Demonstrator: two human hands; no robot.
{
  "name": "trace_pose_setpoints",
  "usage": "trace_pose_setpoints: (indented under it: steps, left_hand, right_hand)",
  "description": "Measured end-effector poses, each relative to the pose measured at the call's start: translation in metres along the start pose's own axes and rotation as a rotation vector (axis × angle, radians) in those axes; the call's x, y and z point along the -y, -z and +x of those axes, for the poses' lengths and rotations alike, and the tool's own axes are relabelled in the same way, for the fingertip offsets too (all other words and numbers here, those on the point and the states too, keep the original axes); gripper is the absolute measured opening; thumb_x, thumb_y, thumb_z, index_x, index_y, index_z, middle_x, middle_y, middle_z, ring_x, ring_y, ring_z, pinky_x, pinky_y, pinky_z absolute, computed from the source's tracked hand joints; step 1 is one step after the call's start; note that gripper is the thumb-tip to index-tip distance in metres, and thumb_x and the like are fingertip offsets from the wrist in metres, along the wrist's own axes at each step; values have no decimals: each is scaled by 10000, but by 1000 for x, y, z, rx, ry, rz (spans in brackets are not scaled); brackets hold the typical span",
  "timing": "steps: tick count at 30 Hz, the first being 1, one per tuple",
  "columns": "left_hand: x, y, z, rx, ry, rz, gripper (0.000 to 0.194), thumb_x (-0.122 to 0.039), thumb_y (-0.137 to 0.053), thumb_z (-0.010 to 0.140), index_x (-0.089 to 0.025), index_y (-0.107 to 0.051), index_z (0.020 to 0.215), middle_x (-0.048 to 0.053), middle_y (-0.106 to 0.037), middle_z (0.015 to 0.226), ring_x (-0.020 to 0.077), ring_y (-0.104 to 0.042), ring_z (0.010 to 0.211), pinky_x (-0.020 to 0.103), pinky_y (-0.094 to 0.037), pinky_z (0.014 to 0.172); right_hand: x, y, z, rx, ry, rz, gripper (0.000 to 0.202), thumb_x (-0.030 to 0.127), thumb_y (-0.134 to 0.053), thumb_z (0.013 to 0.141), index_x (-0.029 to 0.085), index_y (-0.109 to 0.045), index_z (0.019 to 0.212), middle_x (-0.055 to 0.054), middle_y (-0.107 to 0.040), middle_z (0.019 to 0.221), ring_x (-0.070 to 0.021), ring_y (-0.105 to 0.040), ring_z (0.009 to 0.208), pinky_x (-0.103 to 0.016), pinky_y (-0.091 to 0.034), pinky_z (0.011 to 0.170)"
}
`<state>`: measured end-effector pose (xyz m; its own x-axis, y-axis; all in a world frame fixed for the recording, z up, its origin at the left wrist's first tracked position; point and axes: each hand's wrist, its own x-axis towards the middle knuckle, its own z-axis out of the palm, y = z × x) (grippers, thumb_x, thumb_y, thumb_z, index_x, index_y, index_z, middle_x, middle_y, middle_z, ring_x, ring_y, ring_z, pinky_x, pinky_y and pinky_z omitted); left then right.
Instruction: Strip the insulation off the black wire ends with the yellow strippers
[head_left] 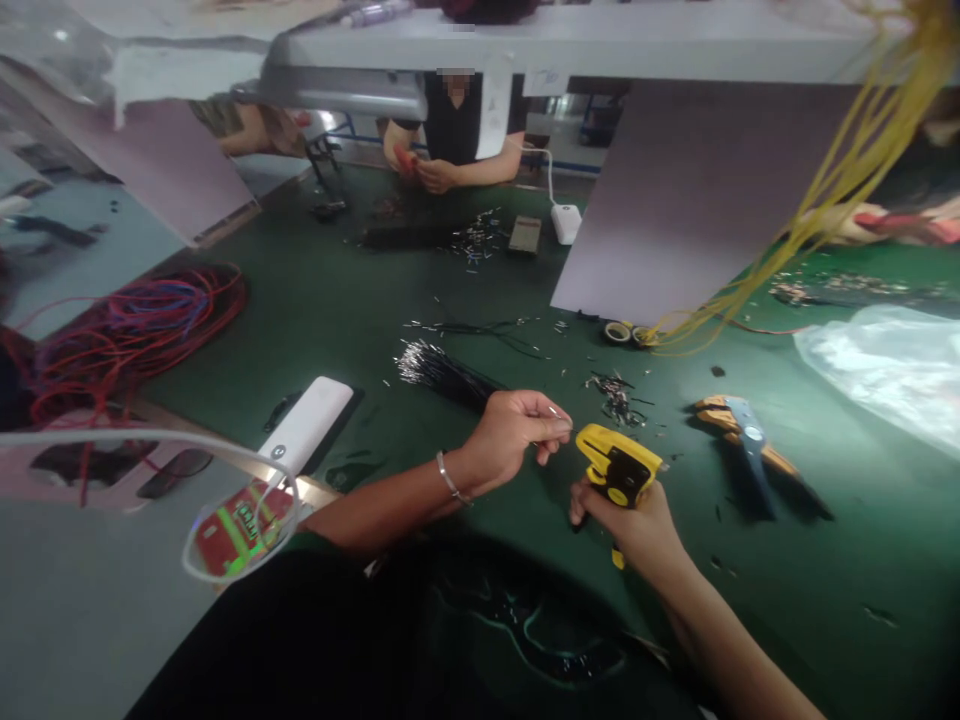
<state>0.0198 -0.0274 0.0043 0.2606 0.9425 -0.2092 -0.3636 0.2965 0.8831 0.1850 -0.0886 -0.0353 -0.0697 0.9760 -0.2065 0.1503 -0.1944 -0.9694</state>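
Note:
My left hand point(514, 435) is closed, with its thumb and fingertips pinching a thin wire point(553, 411) whose pale end sticks up. The rest of that wire is hidden by the fingers. My right hand point(641, 520) is wrapped round a yellow and black wire stripper point(619, 462). The stripper's head points toward the left fingertips, a small gap apart from them. Just behind the left hand lies a bundle of black wires point(450, 375) with shiny silver ends. A small heap of cut wire scraps point(615, 395) lies beyond the stripper.
A second stripper with blue and orange handles point(750, 440) lies right. A white power bank point(307, 420) and coiled red wires point(150, 330) are left. Tape rolls point(618, 332), hanging yellow wires point(832, 210) and a plastic bag point(892, 380) lie beyond. A co-worker point(457, 130) sits opposite.

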Motion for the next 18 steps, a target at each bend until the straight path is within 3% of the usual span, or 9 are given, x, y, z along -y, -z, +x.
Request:
trace_pose_setpoints:
  steps: [18]
  left_hand:
    - [-1, -1, 5, -4, -25, 31, 98, -147, -718, 609, -98, -640, 644, 20, -607, 545, 89, -513, 434, 202, -376, 365]
  right_hand:
    - [8, 2, 9, 49, 18, 66, 210, 240, -671, 700, 173, -606, 512, -17, -623, 458, -161, -579, 457, -283, -496, 531]
